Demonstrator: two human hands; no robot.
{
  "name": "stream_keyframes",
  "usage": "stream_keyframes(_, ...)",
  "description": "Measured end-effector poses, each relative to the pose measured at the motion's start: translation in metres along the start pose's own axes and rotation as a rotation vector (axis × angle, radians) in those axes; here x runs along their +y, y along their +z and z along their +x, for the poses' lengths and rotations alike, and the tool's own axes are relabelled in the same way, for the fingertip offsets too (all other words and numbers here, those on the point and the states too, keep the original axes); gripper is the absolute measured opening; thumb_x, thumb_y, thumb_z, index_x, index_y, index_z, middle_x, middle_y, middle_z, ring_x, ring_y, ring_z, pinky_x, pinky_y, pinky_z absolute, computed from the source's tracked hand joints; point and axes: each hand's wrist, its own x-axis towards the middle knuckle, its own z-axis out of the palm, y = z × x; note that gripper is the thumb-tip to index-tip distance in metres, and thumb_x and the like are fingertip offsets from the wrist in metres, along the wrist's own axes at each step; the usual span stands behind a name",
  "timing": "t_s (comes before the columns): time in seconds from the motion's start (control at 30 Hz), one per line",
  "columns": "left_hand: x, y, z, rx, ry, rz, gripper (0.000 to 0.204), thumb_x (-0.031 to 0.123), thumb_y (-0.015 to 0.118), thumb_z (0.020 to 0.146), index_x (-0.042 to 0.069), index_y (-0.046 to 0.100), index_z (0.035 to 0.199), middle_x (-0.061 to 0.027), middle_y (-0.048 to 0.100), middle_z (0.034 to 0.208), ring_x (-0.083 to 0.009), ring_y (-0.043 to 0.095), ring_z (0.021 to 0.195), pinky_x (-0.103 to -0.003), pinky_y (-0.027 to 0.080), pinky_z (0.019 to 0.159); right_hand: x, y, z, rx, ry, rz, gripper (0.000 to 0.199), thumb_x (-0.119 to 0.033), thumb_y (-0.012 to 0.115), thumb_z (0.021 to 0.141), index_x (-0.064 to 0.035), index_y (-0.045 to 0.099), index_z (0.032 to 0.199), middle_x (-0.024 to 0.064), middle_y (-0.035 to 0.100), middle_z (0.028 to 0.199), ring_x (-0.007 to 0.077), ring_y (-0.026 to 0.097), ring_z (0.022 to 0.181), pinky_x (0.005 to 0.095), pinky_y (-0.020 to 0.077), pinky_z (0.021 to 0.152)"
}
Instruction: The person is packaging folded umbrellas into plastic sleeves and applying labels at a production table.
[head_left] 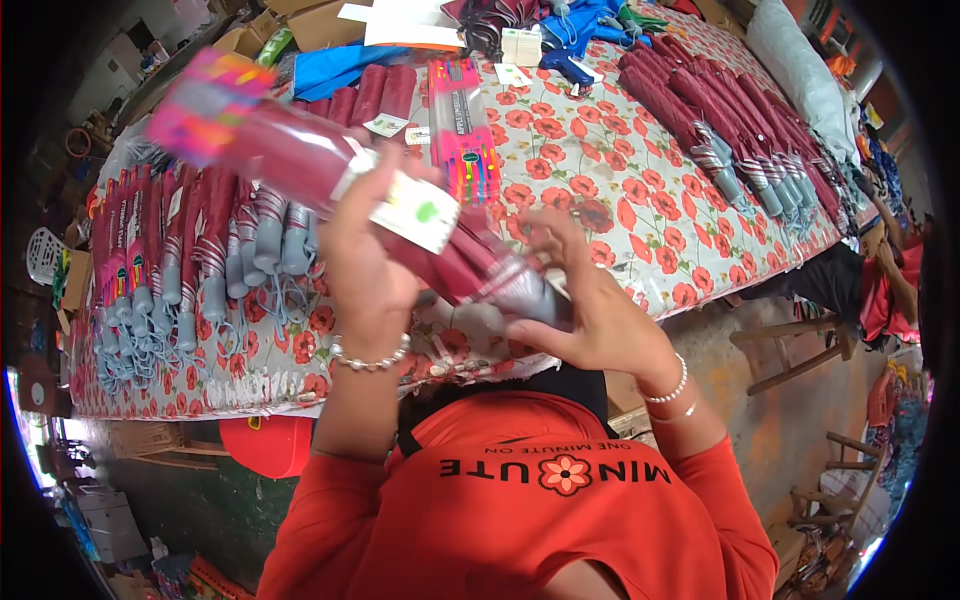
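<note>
A folded maroon umbrella [285,150] slants across the view above the table, its grey handle [525,292] toward the lower right. Around its far end is a clear plastic sleeve with a bright pink and multicoloured end [212,105], blurred by motion. My left hand [365,255] is closed around the umbrella's middle. Beside those fingers a white card tag with a green mark [425,212] lies against the fabric. My right hand [605,310] is at the handle with thumb and fingers spread to either side; whether it touches the handle is hard to tell.
Several maroon umbrellas with grey handles [215,245] lie at the left, some in printed sleeves. More umbrellas [730,130] lie at the right. A flat printed sleeve [463,125], a card stack [521,47] and a dark blue tool [570,67] rest on the floral tablecloth [640,245]. Another person [890,285] is at right.
</note>
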Motion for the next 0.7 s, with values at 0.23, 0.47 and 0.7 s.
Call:
stream_keyframes(0.23,-0.010,0.020,-0.005,-0.284,0.065,0.144,0.045,0.005,0.057,0.082,0.007,0.044,0.125,-0.0127,0.061,0.093,-0.0256,0.064,0.086,-0.035,0.054,0.076,0.014,-0.001,-0.015,-0.164,0.323,0.512,0.037,-0.015,0.069,0.075,-0.0010,0.055,0.106,0.0028,0.057,0.078,0.0121,0.053,0.067,0.0245,0.0433,0.061)
stream_keyframes(0.47,-0.037,0.011,-0.034,-0.410,-0.289,-0.079,0.075,-0.003,0.070,0.068,0.007,0.041,0.136,-0.0124,0.062,0.116,-0.0230,0.062,0.100,-0.037,0.051,0.088,-0.002,0.000,-0.007,-0.150,0.388,0.825,0.033,-0.011,0.067,0.075,-0.0010,0.056,0.104,0.0023,0.056,0.078,0.0089,0.048,0.066,0.0220,0.0397,0.060)
stream_keyframes(0.7,0.015,-0.017,0.044,-0.306,0.148,-0.131,0.039,0.032,0.056,0.092,0.010,0.050,0.124,-0.0108,0.064,0.101,-0.0231,0.064,0.090,-0.042,0.053,0.082,0.013,0.001,-0.017,0.051,0.060,0.020,0.045,-0.013,0.066,0.074,-0.0019,0.053,0.116,0.0097,0.058,0.087,0.0186,0.052,0.071,0.0260,0.0403,0.064)
